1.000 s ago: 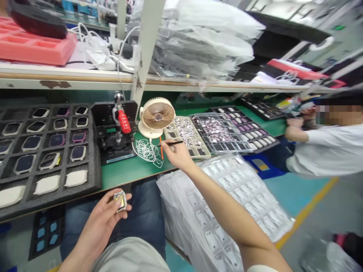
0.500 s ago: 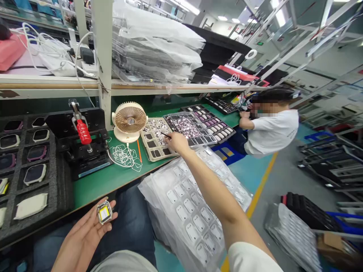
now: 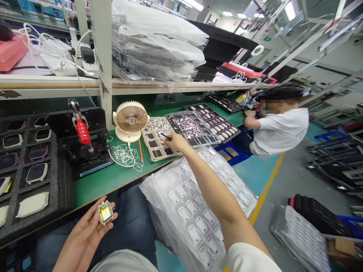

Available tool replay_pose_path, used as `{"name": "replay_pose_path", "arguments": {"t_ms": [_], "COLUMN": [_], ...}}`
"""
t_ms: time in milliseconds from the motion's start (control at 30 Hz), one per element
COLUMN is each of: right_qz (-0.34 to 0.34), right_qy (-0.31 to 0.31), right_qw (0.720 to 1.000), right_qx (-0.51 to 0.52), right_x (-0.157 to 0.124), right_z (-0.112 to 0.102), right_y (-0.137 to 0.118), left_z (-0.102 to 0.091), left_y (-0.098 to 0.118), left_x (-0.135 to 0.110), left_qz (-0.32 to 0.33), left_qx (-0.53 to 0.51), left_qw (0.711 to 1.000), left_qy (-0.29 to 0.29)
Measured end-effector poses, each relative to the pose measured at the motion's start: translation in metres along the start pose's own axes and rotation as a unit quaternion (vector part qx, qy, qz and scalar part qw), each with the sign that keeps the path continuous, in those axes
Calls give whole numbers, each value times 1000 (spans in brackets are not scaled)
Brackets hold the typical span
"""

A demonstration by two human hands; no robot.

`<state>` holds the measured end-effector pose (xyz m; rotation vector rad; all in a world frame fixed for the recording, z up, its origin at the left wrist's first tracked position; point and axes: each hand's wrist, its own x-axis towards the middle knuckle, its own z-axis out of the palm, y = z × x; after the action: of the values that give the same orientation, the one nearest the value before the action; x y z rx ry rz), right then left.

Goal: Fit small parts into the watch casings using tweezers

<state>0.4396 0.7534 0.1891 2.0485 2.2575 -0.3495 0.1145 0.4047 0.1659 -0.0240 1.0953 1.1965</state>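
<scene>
My left hand (image 3: pixel 85 234) is held over my lap, fingers closed on a small square watch case (image 3: pixel 105 212) with a yellow inside. My right hand (image 3: pixel 177 142) reaches out over the green bench and pinches dark tweezers (image 3: pixel 165 136). Their tip is over a beige compartment tray (image 3: pixel 155 145) that holds several small shiny parts. A clear tray (image 3: pixel 193 128) of similar shiny parts lies just right of it.
A black foam tray (image 3: pixel 61 181) of watch cases lies at left, beside a black press with a red handle (image 3: pixel 82 132). A beige fan (image 3: pixel 131 120), its coiled white cord and an orange stick stand mid-bench. Bagged blister trays (image 3: pixel 193 211) rest by my knee. Another person in white (image 3: pixel 278 130) works at right.
The view swung to the right. My right hand went from near the coiled cord to the beige tray with the tweezers. My left hand has kept the watch case over my lap.
</scene>
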Motion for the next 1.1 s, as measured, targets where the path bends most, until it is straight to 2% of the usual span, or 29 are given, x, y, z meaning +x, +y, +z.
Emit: {"name": "replay_pose_path", "arguments": {"t_ms": [100, 233, 333, 433, 467, 567, 667, 733, 867, 1100], "right_qz": [-14, -26, -50, -136, -211, -421, -534, -568, -590, -603], "right_qy": [20, 80, 130, 139, 131, 75, 57, 78, 124, 132], "right_qw": [1000, 996, 989, 975, 956, 872, 818, 802, 790, 786], "right_qx": [13, 30, 56, 110, 154, 238, 206, 169, 114, 46], "right_x": [-1, -12, -39, -89, -109, -169, -207, -216, -216, -219], "right_z": [-6, -21, -26, -15, -7, 19, 40, 46, 47, 46], "right_y": [3, -3, -27, -66, -81, -123, -154, -166, -176, -184], "left_z": [0, 6, 14, 24, 27, 32, 34, 34, 32, 28], "left_y": [0, 3, 7, 11, 11, 11, 8, 7, 5, 1], "left_x": [0, 1, 2, 5, 6, 8, 7, 5, 0, 1], "left_qz": [12, 21, 44, 77, 93, 145, 179, 198, 226, 231], "left_qx": [-8, -33, -57, -67, -68, -69, -61, -49, -39, -50], "left_qw": [1000, 999, 997, 995, 993, 987, 982, 978, 972, 970], "left_qy": [-11, -10, -14, -8, -3, 9, 26, 36, 49, 53]}}
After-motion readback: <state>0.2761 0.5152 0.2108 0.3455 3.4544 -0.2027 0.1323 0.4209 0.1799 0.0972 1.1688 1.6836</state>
